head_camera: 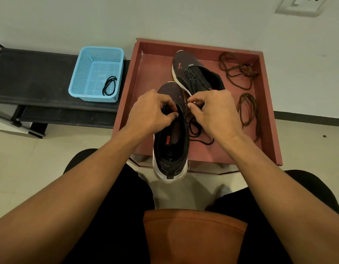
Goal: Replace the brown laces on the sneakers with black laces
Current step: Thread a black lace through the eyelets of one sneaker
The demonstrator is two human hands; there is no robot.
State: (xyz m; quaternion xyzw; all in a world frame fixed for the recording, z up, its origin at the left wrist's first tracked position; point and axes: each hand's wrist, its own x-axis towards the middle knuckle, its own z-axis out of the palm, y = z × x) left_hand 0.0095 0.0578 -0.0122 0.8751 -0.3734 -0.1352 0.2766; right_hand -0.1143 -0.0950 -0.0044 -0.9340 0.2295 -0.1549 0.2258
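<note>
Sneaker (171, 149), dark mesh with a white sole and an orange logo on its insole, sits toe-away at the near edge of a reddish-brown tray (149, 73), its heel hanging out over the tray's front rim. Both hands are on its eyelet area. The left hand (151, 111) has curled fingers gripping the upper at the left side of the opening. The right hand (214, 113) pinches a thin black lace (193, 128) between thumb and forefinger just beside the shoe's right edge. The rest of that lace trails in loose loops on the tray floor under the right hand. Behind this shoe, deeper in the tray, a second matching sneaker (195, 73) lies tilted onto its side with its toe pointing to the far left corner. Along the tray's right side lie two brown laces apart from the shoes: one tangled brown lace (243, 70) near the far corner, one coiled brown lace (256, 115) nearer the front. Left of the tray, a light blue mesh basket (83, 73) stands on a low black table (31, 73) against the wall and holds a second, coiled black lace (109, 85). The tray rests on a pale tiled floor (31, 159). The person's black-clad knees and orange shirt hem fill the bottom of the view, and a white wall socket (302, 4) shows at the top right.
</note>
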